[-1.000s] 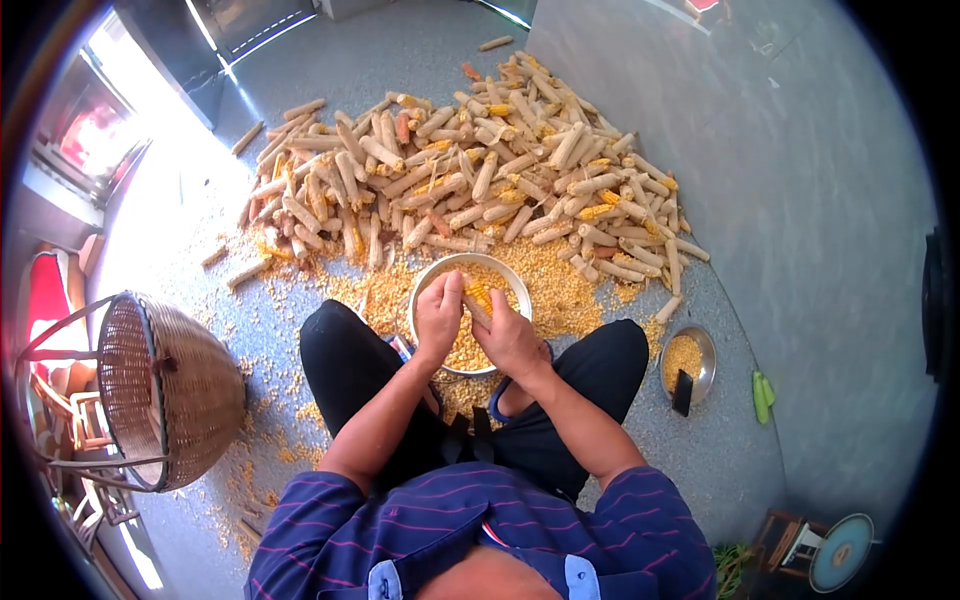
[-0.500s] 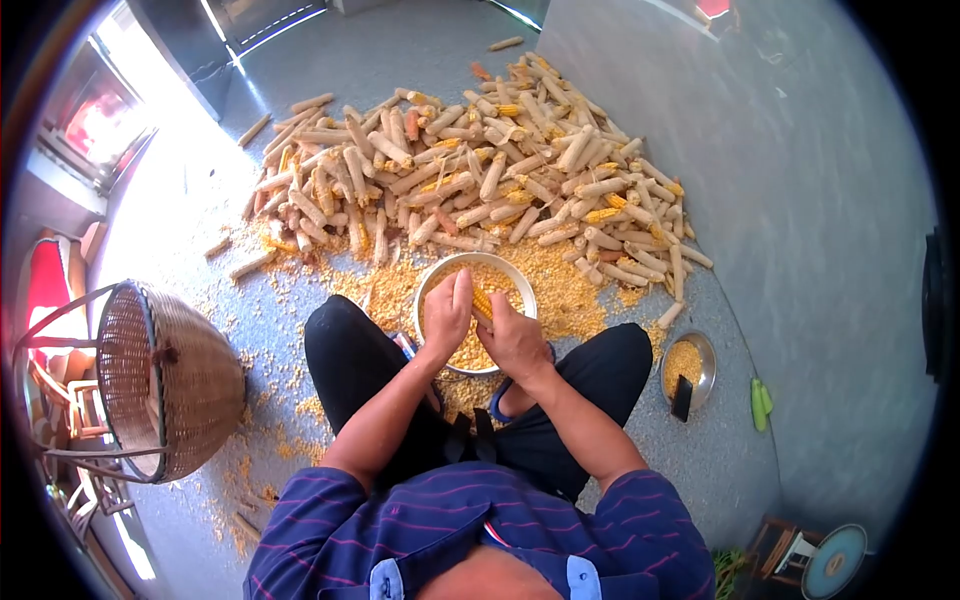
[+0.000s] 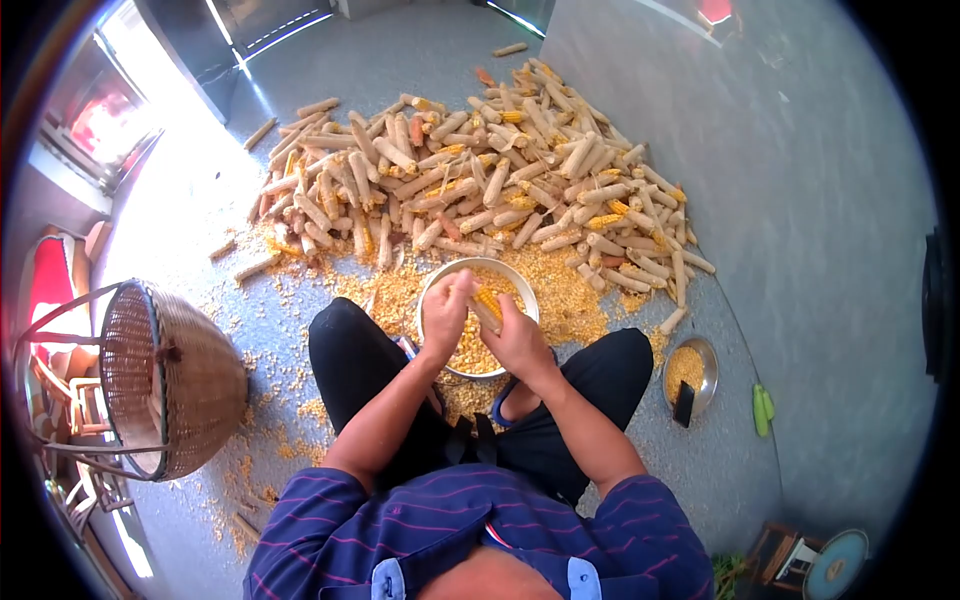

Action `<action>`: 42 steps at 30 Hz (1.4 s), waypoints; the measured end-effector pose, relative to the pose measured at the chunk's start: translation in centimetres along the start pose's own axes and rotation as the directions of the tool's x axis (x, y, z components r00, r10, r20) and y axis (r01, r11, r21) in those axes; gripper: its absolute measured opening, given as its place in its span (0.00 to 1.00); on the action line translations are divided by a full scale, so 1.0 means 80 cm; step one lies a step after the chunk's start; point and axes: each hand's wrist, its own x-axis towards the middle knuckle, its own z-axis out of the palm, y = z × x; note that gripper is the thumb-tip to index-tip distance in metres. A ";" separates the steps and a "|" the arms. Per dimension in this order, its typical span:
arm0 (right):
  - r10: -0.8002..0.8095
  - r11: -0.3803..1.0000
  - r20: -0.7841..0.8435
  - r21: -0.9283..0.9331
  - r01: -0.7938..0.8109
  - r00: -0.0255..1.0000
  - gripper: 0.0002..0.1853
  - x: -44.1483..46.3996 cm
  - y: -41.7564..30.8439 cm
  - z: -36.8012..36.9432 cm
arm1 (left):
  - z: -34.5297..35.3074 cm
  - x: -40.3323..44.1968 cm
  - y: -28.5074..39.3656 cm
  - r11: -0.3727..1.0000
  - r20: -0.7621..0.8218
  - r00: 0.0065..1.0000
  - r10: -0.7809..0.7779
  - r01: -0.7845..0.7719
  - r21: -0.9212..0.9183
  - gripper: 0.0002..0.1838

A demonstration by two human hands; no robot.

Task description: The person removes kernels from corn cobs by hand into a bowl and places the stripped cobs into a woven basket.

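Note:
A partly stripped corn cob [image 3: 487, 303], with some yellow kernels still on it, is held over a white-rimmed bowl [image 3: 530, 300]. My right hand [image 3: 516, 340] is closed round the cob's lower part. On the cob's other side, my left hand [image 3: 446, 312] is closed, with its fingers pressed against the upper part. Loose yellow kernels [image 3: 474, 350] lie in the bowl, which stands on the floor between my knees. More kernels are scattered around the bowl.
Beyond the bowl is a large heap of cobs [image 3: 470, 180]. A wicker basket [image 3: 200, 380] lies tilted at the left. On the right are a metal bowl [image 3: 708, 372] of kernels with a dark object [image 3: 684, 404], and green vegetables [image 3: 762, 410].
The view has shifted slightly, so the heap and bowl appear a little lower and further right. Both hands stay on the cob, whose angle and visible part have changed slightly.

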 end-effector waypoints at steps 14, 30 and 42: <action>0.045 0.998 0.003 0.050 -0.045 0.999 0.21 0.000 0.003 0.010 | 0.005 0.003 0.003 0.995 -0.114 0.989 -0.099 0.098 -0.009 0.20; 0.097 0.989 0.005 0.113 -0.097 0.995 0.21 0.002 -0.013 0.010 | 0.014 -0.007 -0.011 0.950 -0.063 0.991 0.116 -0.092 0.298 0.16; -0.041 0.984 -0.090 -0.176 0.024 0.995 0.21 0.006 -0.004 0.004 | 0.004 0.010 -0.036 0.992 0.007 0.992 0.129 -0.130 0.012 0.18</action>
